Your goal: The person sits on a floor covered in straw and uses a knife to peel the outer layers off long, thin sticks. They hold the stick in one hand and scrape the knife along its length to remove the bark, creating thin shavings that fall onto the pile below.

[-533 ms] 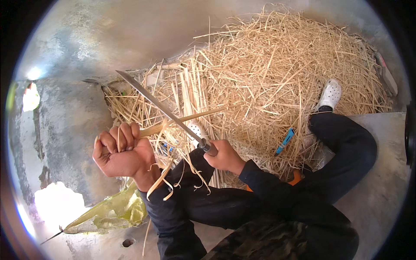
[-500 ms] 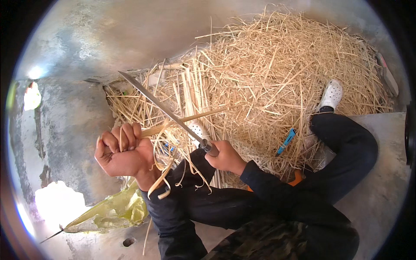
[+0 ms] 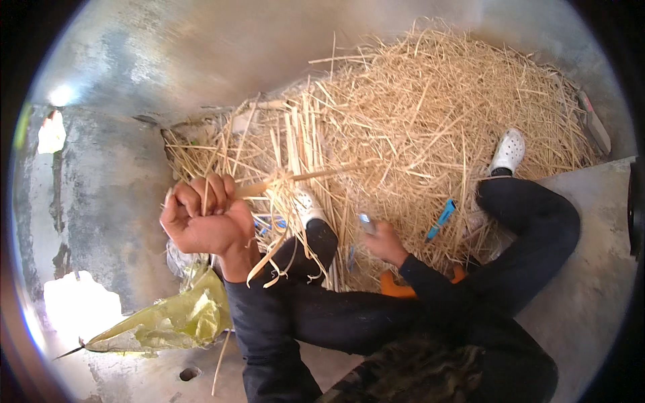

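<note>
1. The left hand (image 3: pixel 211 215) is raised at the left of centre, palm side up, its fingers curled into a fist around one end of a pale stick (image 3: pixel 329 170).
2. The stick points out of the fist toward the right, above the straw, its far end thin and darker.
3. Curly shavings (image 3: pixel 285 195) cling to the stick just beyond the fist; longer ribbons hang from them toward the person's dark trousers (image 3: pixel 356 319).
4. The right hand (image 3: pixel 386 243), lower and right of the stick, is blurred; its fingers are wrapped round the handle of a knife (image 3: pixel 367 224). A shiny metal part shows at the handle, but the blade is too smeared to make out.
5. The knife and the stick are apart.
6. A wide heap of straw (image 3: pixel 437 114) fills the corner beyond the hands, with stiffer stalks (image 3: pixel 293 141) lying at its left side.
7. A slim blue object (image 3: pixel 441 220) lies on the straw, right of the right hand.
8. An orange thing (image 3: pixel 398 287) shows partly behind the right sleeve.
9. A crumpled yellow-green sheet (image 3: pixel 185 316) lies left of the left forearm.
</note>
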`<state>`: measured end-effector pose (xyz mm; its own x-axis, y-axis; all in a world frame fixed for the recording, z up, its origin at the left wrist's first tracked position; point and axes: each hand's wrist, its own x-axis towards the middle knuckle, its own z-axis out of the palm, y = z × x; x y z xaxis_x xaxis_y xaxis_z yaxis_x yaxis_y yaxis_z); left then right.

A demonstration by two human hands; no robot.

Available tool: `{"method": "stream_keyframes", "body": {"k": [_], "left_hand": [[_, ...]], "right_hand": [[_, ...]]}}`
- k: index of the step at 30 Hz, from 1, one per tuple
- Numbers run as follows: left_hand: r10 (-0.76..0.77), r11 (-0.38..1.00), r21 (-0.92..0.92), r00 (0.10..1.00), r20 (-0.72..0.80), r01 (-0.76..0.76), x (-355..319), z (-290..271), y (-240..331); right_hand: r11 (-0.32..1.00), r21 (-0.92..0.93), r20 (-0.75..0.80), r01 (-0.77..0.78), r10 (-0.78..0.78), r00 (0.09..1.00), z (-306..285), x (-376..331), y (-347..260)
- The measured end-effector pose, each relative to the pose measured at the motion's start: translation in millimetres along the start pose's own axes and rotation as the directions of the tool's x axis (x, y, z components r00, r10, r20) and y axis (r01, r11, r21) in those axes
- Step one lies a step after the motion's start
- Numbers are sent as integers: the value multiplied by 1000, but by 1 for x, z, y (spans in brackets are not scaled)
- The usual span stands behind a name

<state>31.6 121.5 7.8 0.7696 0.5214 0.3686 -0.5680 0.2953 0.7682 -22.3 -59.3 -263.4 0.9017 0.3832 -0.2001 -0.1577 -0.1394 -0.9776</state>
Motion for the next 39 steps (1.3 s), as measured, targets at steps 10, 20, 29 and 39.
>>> {"method": "stream_keyframes", "body": {"k": [10,20,29,39], "left_hand": [[-122,984,-90,946,301,155,12,-3,-3],[-125,982,-82,910,396,171,9,16,-7],[-164,967,-55,772,614,248,16,20,-11],[-137,974,-118,920,367,192,-4,11,-6]], "right_hand": [[994,26,9,107,-107,994,21,22,-32],[964,249,153,-89,52,987,-8,21,-68],[954,262,144,148,-190,971,-5,6,-123],[992,72,126,107,-115,985,-7,-36,-88]]}}
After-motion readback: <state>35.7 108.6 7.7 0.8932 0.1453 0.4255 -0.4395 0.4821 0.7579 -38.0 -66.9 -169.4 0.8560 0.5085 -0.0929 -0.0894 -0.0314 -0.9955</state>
